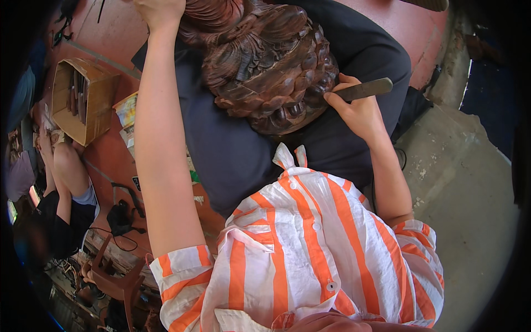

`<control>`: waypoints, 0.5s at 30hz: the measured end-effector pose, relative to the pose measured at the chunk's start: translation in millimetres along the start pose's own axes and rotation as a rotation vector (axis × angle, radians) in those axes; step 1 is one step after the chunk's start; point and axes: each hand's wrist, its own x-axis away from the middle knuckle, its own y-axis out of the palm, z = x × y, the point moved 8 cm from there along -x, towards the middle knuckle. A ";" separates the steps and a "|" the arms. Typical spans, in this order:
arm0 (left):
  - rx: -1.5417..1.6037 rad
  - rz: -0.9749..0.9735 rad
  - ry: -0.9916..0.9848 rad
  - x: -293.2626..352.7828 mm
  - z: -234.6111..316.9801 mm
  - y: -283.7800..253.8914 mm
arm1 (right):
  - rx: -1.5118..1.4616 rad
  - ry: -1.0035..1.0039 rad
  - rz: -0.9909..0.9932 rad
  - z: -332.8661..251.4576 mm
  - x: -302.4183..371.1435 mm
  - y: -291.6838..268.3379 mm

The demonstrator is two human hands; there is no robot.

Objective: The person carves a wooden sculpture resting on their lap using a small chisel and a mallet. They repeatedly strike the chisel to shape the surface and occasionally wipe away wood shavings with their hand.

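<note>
A dark red-brown wooden carving (pixel 265 66) with draped folds and rows of lotus petals at its base lies across my lap. At the base, my right hand (pixel 354 108) is closed around a flat grey carving tool (pixel 371 88). Its broad rounded end sticks out to the right, while its working end is hidden by my fingers and the petals. My left hand (pixel 160 10) is at the upper edge of the picture, beside the far part of the carving. Its fingers are cut off by the edge, so their grip does not show.
On the red tiled floor to the left stands an open cardboard box (pixel 99 102) with several long tools inside. Another person (pixel 69 182) sits beyond it, near a brown plastic chair (pixel 119 276) and a dark strapped item (pixel 120 217). A grey slab (pixel 459 182) lies to my right.
</note>
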 end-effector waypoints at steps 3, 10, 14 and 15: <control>-0.017 -0.005 0.019 -2.3 0.6 1.2 | -0.033 -0.002 -0.008 -1.5 -1.6 -2.3; 0.011 0.084 0.116 -1.2 -3.3 -0.5 | -0.201 0.053 -0.040 -0.2 -4.7 -4.3; 0.030 0.030 0.073 -1.5 0.2 0.8 | 0.036 -0.067 0.006 -13.8 -2.2 6.5; 0.031 0.023 0.075 -1.8 0.4 0.1 | 0.059 -0.077 0.043 -11.5 -1.5 5.3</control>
